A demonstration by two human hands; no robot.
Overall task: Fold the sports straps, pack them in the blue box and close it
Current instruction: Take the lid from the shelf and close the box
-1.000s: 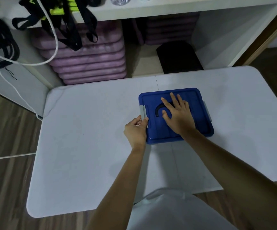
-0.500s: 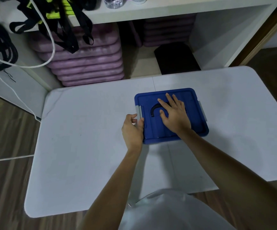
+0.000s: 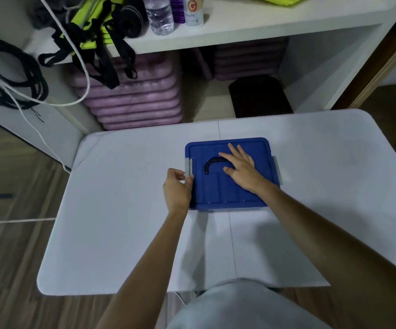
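The blue box [image 3: 230,173] stands on the white desk [image 3: 121,210], a little beyond the middle, and its lid is already on, so I judge the straps are packed inside; I cannot see them. My right hand [image 3: 242,168] lies flat on the lid with straight, spread fingers [image 3: 233,148], partly covering the black handle [image 3: 212,163] that is sunk in the lid. I press here so that the lid stays down and the box does not slide while I work on the side. My left hand [image 3: 176,189] is at the left edge of the box, and its fingers are curled around the grey latch [image 3: 188,168] there, thumb and fingertips pinching its lower end. I hold it like this because the latch must be pushed against the box wall until it clicks. On the right side of the box there is a second grey latch [image 3: 276,168]; whether it is locked or not I cannot tell from here. I think the task is almost finished: only the fastening is left. Beyond the box, on the shelf [image 3: 263,27], I see a water bottle [image 3: 159,15] and black and yellow straps [image 3: 97,36] hanging down, well apart from the box.
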